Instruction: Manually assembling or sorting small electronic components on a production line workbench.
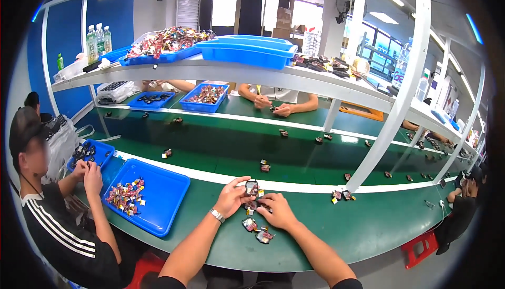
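1. Head view: left hand (230, 199), fingers clamped on a module (252, 188), above the bench (336, 231).
2. I can't tell whether the right hand (277, 211) grips anything.
3. I judge it's handling; next calls for steadiness.

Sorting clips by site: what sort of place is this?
Probably a small-electronics assembly line: a long green belt-like strip dotted with small units, a blue plastic tray of loose parts, and a co-worker seated beside it.

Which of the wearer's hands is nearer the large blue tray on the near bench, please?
Left: the left hand is right of the blue tray, the right hand farther right.
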{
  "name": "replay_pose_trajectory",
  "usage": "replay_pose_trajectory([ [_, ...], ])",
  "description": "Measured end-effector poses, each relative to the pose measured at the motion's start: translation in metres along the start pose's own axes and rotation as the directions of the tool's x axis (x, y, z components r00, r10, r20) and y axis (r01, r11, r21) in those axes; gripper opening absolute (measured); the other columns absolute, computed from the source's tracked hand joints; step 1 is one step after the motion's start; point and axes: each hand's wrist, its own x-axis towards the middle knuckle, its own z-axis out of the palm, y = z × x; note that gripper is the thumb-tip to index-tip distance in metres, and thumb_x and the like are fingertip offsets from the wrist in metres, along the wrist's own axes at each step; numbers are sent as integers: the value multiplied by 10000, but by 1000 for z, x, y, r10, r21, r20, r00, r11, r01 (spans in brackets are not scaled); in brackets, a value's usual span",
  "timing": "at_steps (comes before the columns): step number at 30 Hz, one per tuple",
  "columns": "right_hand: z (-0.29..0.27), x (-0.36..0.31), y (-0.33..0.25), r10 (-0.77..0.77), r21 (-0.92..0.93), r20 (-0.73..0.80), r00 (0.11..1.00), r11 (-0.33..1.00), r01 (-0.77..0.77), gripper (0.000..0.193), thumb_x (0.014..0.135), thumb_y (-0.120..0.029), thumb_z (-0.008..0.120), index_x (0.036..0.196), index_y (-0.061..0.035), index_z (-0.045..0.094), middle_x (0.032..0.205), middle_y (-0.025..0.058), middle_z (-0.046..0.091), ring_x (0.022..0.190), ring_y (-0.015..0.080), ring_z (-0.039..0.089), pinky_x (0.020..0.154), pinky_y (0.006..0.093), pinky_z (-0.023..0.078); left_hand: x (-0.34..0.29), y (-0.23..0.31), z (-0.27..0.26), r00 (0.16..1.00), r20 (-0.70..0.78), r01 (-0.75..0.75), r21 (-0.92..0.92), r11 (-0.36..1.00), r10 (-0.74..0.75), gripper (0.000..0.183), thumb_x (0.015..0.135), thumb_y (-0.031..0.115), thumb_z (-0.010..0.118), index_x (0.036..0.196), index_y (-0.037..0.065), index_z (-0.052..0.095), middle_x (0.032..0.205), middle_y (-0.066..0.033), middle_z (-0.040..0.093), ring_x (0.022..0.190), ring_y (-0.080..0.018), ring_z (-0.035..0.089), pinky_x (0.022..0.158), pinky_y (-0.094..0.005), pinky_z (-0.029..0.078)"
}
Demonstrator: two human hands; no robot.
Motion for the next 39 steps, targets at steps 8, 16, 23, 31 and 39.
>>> replay_pose_trajectory([
  [8,-1,12,-5,38,130,-150,988,991,-18,260,836,-145,620,1061,-15,632,1098,153,602,1064,339,535,931,418,440,1,0,-2,999,-18,-32,57,998,33,412,941,19,494,1344,-10,413,1134,-172,628,1035,-250,637,892,-395,558],
  [16,-23,26,-20,-289,-3,-197,937,956,294,325,754,-50,723,1062,-134,664,1195,85,550,1089,301,545,879,382,502,-3,-3,5,999,-30,23,299,954,-15,372,950,-7,478,1322,2,446,1165,-165,621,1053,-216,628,912,-356,549],
  [23,-16,26,-10,-194,126,-202,960,967,222,182,761,-105,741,922,-95,657,1189,88,559,1096,297,541,900,398,486,-3,-4,13,998,7,46,527,848,-59,352,929,-58,435,1275,1,455,1131,-139,624,1034,-164,614,908,-302,533],
  [31,-16,26,-5,-234,113,-219,947,958,263,179,785,-97,717,961,-114,687,1170,77,568,1090,284,538,910,385,489,-3,-6,7,998,27,28,506,862,-48,343,919,-59,459,1258,-6,451,1161,-144,608,1052,-179,607,935,-323,519],
  [39,-10,23,-10,-104,221,-234,967,963,157,109,776,-95,725,881,-85,695,1179,69,574,1102,274,530,898,367,495,-6,-1,12,992,103,3,542,841,-70,349,908,-47,505,1250,-4,452,1208,-143,591,1112,-195,584,960,-342,503],
])
